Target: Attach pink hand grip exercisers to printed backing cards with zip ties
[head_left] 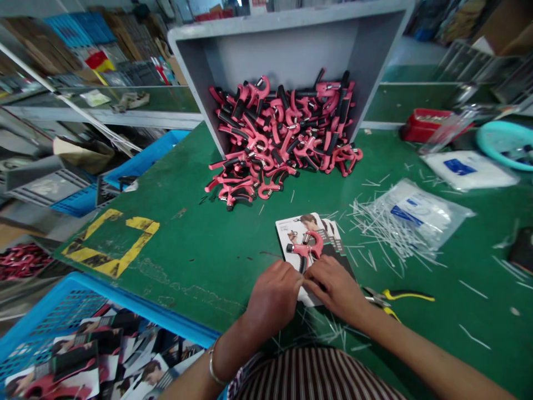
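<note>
Left hand: our left hand lies at the near edge of the card, with its fingers curled closed; we cannot tell whether they pinch the card itself or something thin against it. A bangle circles the wrist.

Right hand: our right hand meets the left at the same edge, its fingers also closed, and what they pinch is hidden in the same way.

Card: it lies flat on the green surface, just beyond both hands, with a pink-and-black hand grip resting on it, touching the fingers' side of the print.

Handling: we do this well by keeping both hands close together at the card's edge, so the grip stays steady on the card and the card stays flat.

Around: far beyond the card, a pile of the same grips spills from a grey bin. Right of the card lie loose white ties on a clear bag.

In the way: pliers with yellow handles sit just right of our right hand, beside its wrist. Left of the card and nearer us, a blue crate of printed cards lies close to our left forearm.
</note>
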